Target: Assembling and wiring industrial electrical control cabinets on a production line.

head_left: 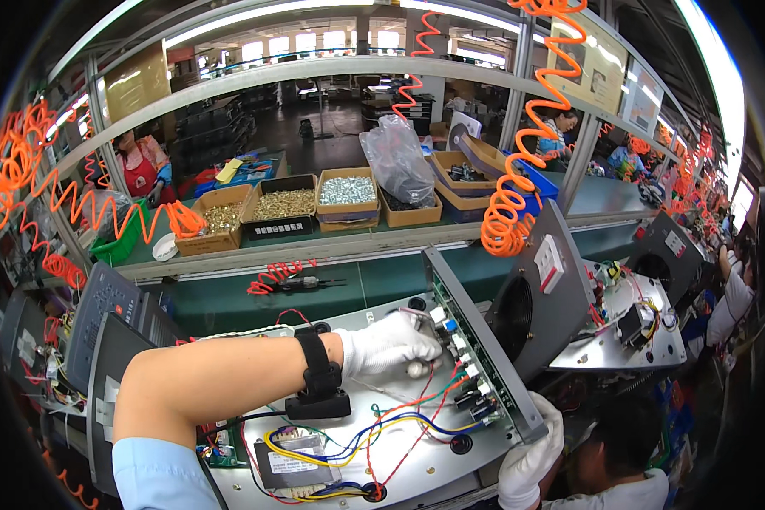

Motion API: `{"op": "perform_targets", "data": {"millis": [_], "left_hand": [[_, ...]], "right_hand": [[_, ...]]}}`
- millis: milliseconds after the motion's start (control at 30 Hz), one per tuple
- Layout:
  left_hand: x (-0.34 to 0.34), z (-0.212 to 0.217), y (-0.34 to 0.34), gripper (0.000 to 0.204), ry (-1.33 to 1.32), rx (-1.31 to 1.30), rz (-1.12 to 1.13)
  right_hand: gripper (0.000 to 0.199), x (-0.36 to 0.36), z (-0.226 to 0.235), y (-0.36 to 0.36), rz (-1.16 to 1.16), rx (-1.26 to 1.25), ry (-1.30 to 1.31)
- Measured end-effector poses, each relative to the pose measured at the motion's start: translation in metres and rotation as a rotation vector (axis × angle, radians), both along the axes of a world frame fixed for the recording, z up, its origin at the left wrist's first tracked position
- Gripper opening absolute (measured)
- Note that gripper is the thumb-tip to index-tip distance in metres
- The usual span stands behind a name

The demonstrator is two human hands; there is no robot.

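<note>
control unit [106,319]: grey, with buttons, well to the left of the circuit panel [503,361].
transformer [293,466]: a squat block with a pale label, to the left of the circuit panel, near its lower end.
power driver [306,282]: lies on the green counter [382,280], beyond the circuit panel and to its left, on a red coiled cord.
left hand [391,344]: white glove, just left of the circuit panel, at its upper connectors; fingers curled in, but i cannot tell what, if anything, they pinch.
wires [412,416]: blue, yellow, red and green, running to the circuit panel's left face; soft, probably easily snagged or pulled loose.
metal plate [399,476]: left of and under the circuit panel; looks stiff and smooth, likely slick under gloves.
circuit panel: stands tilted along the metal plate's right side; likely stiff and fairly light, its board and connectors fragile, so best held by the bare frame ends.
right hand [531,459]: white glove, at the circuit panel's lower end; fingers bent against the corner, whether gripping i cannot tell.
speaker board [561,293]: grey, upright, right of the circuit panel.
co-worker [625,442]: dark-haired, right of the circuit panel's lower end.
</note>
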State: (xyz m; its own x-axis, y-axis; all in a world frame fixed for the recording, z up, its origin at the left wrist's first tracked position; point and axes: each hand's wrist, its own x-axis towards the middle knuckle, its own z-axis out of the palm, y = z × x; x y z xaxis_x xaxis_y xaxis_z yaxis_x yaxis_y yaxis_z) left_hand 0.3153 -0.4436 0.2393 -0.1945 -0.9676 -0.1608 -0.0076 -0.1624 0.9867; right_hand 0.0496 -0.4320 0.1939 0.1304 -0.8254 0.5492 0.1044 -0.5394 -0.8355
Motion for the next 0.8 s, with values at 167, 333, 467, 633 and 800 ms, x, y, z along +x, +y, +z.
{"op": "perform_targets", "data": {"millis": [167,333,467,633,800], "left_hand": [[0.001,-0.002,-0.002,0.017,-0.188,0.134,0.017],[0.003,-0.013,-0.007,0.012,-0.075,0.175,0.027],[0.003,-0.017,-0.006,0.025,-0.096,0.052,-0.121],[0.009,-0.03,-0.007,0.02,-0.12,-0.064,-0.168],[0.0,-0.016,-0.007,0.02,-0.225,0.051,-0.069]], "right_hand": [[0.043,0.001,0.003,0.003,0.038,0.237,-0.228],[0.056,0.005,0.001,0.003,-0.014,0.174,-0.074],[0.052,0.005,0.004,0.009,-0.028,0.116,-0.078],[0.048,0.006,0.0,0.01,-0.067,0.181,-0.108],[0.053,0.005,-0.018,0.0,-0.077,-0.1,-0.038]]}}
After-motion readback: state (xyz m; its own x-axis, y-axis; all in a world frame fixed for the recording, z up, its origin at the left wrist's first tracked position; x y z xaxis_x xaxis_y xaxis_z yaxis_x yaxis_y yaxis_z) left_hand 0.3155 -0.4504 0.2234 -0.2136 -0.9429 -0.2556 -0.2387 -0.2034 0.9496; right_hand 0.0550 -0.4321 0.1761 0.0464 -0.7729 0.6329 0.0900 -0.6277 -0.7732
